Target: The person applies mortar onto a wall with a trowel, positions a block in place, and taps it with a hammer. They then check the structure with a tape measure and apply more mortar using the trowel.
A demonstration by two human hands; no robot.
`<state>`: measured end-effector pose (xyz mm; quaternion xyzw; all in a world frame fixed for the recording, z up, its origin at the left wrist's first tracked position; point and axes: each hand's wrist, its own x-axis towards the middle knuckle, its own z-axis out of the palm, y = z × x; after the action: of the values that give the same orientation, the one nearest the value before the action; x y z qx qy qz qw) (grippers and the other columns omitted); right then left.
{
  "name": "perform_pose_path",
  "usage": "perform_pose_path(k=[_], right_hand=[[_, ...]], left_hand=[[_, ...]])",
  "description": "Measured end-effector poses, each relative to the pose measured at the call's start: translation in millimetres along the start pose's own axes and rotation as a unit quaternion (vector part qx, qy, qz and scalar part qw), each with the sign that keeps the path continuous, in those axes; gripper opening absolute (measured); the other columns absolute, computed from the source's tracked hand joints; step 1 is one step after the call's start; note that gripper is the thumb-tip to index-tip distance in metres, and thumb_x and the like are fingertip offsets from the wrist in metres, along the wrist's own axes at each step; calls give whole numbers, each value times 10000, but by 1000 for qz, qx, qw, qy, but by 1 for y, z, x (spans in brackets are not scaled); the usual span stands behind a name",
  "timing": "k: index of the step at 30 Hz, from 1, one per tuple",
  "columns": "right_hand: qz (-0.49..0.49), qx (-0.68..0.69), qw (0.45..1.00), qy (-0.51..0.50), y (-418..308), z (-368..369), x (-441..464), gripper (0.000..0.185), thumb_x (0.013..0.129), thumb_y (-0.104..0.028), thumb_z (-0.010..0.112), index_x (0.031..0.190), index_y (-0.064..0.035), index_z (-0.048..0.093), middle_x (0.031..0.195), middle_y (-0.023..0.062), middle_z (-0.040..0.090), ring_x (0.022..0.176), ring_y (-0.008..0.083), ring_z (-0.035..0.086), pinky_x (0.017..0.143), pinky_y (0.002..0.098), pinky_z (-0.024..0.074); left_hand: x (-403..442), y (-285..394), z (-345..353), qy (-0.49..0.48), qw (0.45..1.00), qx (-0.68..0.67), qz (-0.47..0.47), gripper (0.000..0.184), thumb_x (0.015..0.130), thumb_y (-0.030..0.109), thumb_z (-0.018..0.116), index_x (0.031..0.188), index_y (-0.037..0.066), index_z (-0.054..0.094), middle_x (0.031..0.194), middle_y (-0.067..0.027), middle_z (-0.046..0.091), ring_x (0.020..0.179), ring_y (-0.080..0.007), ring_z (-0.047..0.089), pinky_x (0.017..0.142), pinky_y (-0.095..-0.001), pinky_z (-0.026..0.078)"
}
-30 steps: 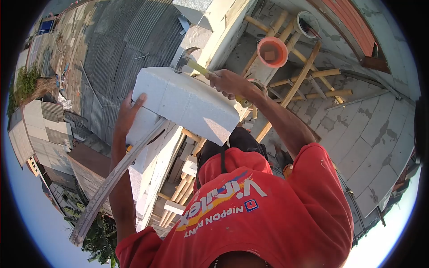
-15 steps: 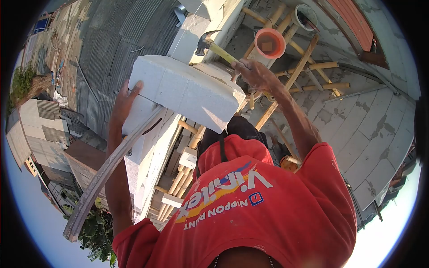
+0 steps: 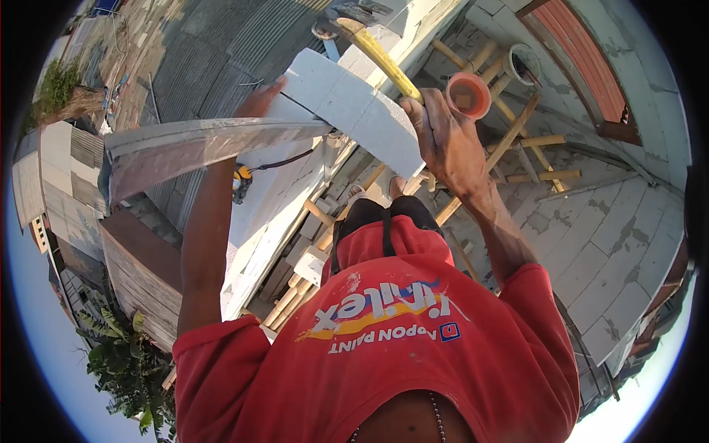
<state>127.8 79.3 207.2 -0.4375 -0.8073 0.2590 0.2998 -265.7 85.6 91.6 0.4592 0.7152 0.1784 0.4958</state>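
Observation:
My right hand (image 3: 447, 148) is wrapped round the yellow handle of a hammer (image 3: 380, 60). The hammer is raised above the far side of a white lightweight block (image 3: 354, 100), and its head is partly blurred. At the block's left end, my left hand (image 3: 258, 100) grips the corner, some fingers hidden. The block lies on top of a pale block wall (image 3: 258, 210). A long grey channel-shaped strip (image 3: 214, 144) juts from beside the block toward the camera, crossing in front of my left forearm. A yellow-and-black tape measure (image 3: 241, 181) rests on the wall below the strip.
An orange bucket (image 3: 468, 96) and a white bucket (image 3: 523, 65) stand to the right by bamboo scaffolding (image 3: 524, 140). Corrugated roofing (image 3: 199, 63) spreads on the left. Grey block walling (image 3: 613, 229) rises at right. My feet are below, beside the wall.
My right hand has lifted the hammer up, closer to the camera. The block and strip appear shifted and turned in view as my head moved. The tape measure has come into sight.

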Motion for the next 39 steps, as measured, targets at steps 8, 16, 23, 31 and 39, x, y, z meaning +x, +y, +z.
perform_pose_path(k=[8, 16, 23, 31, 39], right_hand=[[42, -100, 988, -106, -23, 49, 8, 375, 1062, -358, 525, 1042, 16, 535, 653, 265, 648, 646, 456, 679, 542, 528, 516], [58, -104, 987, -105, -14, 68, -2, 422, 1068, -392, 489, 1087, 24, 560, 694, 274, 662, 680, 464, 685, 581, 529, 529], [106, -44, 992, -53, -17, 53, -22, 579, 1073, -533, 412, 996, -3, 631, 701, 197, 658, 693, 349, 697, 639, 472, 529], [469, 337, 783, 229, -55, -17, -196, 542, 1054, -561, 462, 937, -42, 569, 639, -18, 483, 396, 39, 422, 353, 230, 312], [696, 184, 683, 125, 22, 33, -394, 508, 1019, -494, 563, 855, -13, 563, 561, -6, 476, 414, 93, 475, 367, 293, 368]], left_hand=[[-3, -4, 4, 19, 986, -77, 147, 784, 939, 650, 622, 1331, -29, 621, 1257, -140, 653, 1152, -193, 585, 1011, -377, 462], [22, -23, -5, -74, 987, -33, 136, 784, 958, 601, 621, 1421, -23, 514, 1447, -146, 511, 1342, -226, 451, 1133, -386, 347], [64, -60, -35, -113, 909, 207, 344, 692, 1066, 545, 363, 1595, 101, 334, 1661, -117, 273, 1536, -255, 220, 1247, -386, 157], [53, -38, -22, -63, 988, 38, 136, 726, 1059, 555, 409, 1571, 44, 350, 1624, -128, 315, 1496, -248, 266, 1226, -376, 196], [42, -28, -29, -56, 994, 1, 96, 721, 1057, 549, 439, 1549, 26, 372, 1568, -124, 382, 1431, -235, 345, 1195, -368, 254]])
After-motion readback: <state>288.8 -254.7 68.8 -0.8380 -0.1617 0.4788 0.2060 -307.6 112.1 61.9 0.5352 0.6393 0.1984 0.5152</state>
